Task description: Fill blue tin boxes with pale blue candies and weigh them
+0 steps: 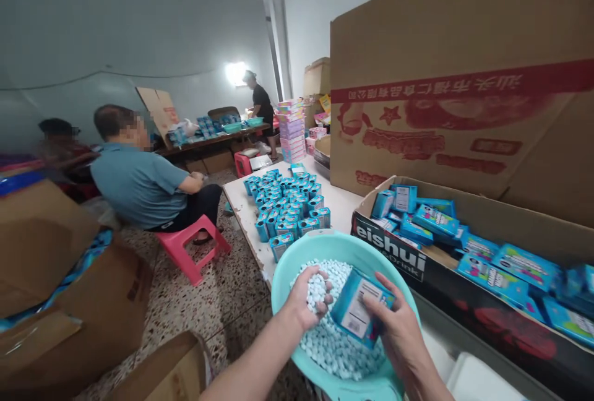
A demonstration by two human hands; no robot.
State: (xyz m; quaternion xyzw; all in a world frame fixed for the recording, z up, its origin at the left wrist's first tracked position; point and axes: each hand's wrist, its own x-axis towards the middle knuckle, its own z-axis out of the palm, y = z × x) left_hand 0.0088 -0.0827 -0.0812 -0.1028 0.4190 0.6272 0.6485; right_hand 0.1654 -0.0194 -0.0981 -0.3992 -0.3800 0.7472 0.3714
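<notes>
My left hand [310, 299] is cupped palm up, its fingers curled around a heap of small pale blue candies. My right hand [394, 320] grips a blue cardboard box [356, 308] with a white label, tilted over a turquoise basin [288, 265]. The left fingertips are close beside the box; I cannot tell whether they touch it. Beneath both hands, many loose pale candies [341, 357] lie in the basin. Whether the box is filled is hidden from this side.
Small blue boxes [290, 200] stand in a cluster on the white table [343, 203] beyond the basin. A carton [390, 262] of blue boxes sits at right, before a large upright carton [445, 98]. At left, a person [139, 172] sits on a pink stool [195, 243].
</notes>
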